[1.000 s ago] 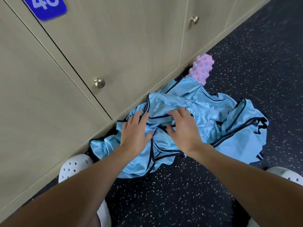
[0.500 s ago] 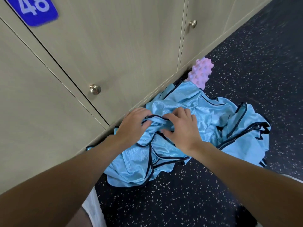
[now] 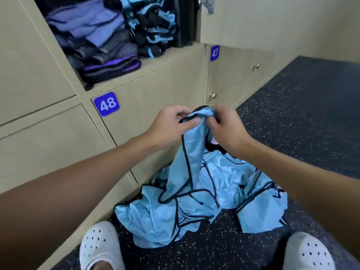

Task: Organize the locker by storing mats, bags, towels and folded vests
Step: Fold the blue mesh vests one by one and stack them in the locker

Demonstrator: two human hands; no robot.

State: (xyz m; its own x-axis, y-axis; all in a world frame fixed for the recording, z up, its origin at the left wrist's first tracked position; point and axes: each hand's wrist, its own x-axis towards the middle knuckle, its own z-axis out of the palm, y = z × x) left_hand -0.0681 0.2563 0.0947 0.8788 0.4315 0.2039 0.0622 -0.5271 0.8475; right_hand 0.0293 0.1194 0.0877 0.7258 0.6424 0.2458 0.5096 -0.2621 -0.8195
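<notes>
- Clogs (image 3: 99, 248) at btm of view. Vest pile (image 3: 155, 217) on floor (image 3: 296, 114) betw. them, against locker base.
- One vest (image 3: 194, 151) lifted by its top edge; rest trails onto pile.
- L hand (image 3: 171, 123): thumb + fingers pinch black trim.
- R hand (image 3: 226, 131): fingers curled on bunched fabric, close to L.
- Est.: light, limp, slick, tangles easily. Best hold = trim at shoulders, hands spread apart.
- Far: open locker (image 3: 159, 65), folded stacks (image 3: 109, 45) inside.

Light: you are getting bright, even indoor light, its source not showing.
Shadow: a soft one is lying under the vest heap (image 3: 194, 211) on the floor (image 3: 292, 114).
Sheen: the heap's satin is glinting mildly.
Blur: the folded stacks (image 3: 101, 36) at the top edge are smearing.
Distortion: the locker fronts (image 3: 48, 143) are bowing toward the edges.
</notes>
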